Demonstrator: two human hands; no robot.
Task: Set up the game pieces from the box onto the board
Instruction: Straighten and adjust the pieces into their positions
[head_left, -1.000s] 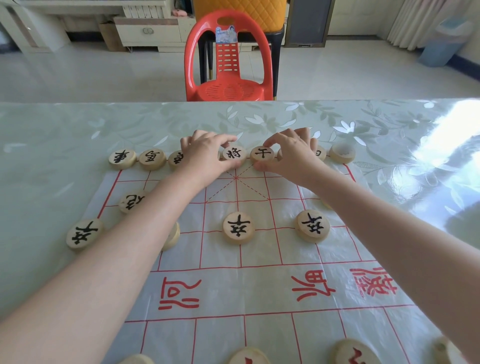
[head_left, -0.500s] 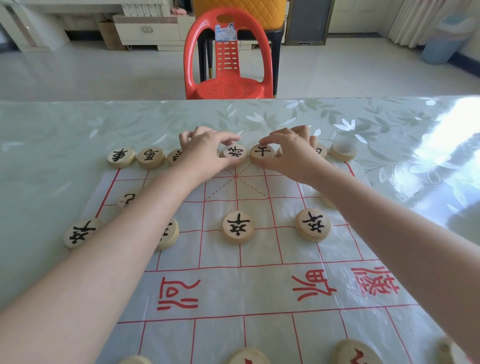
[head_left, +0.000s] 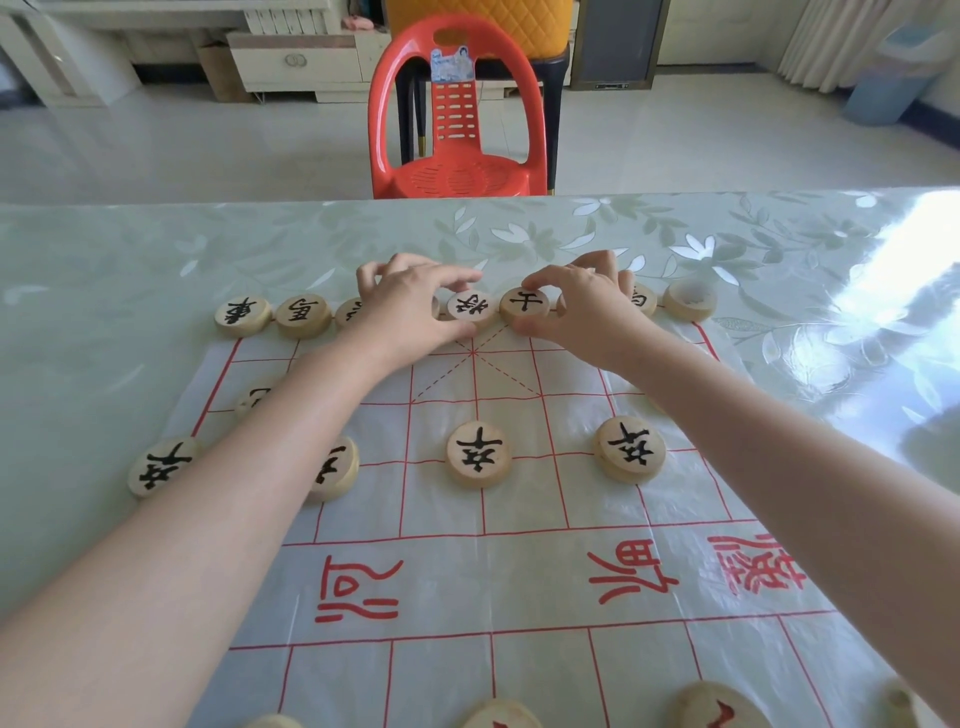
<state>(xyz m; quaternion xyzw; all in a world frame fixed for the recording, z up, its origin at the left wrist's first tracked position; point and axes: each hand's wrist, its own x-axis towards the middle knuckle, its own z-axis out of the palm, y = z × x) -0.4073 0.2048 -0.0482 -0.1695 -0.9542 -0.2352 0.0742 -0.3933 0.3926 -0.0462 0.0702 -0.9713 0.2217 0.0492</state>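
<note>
A thin plastic board (head_left: 519, 587) with red grid lines lies on the table. Round wooden pieces with black characters line its far edge, and a row of pawns (head_left: 478, 453) stands two lines nearer. My left hand (head_left: 410, 306) pinches the centre piece (head_left: 474, 306) of the far row between thumb and forefinger. My right hand (head_left: 582, 306) pinches the piece beside it (head_left: 524, 304) the same way. Both forearms hide several pieces behind them. No box is in view.
Red-marked pieces (head_left: 714, 706) sit along the near edge of the board. The glossy floral tablecloth (head_left: 779, 270) reflects bright light at the right. A red plastic chair (head_left: 457, 114) stands behind the table's far side.
Both hands stay on the same two far-row pieces, shifting them only slightly. The view has tilted a little.
</note>
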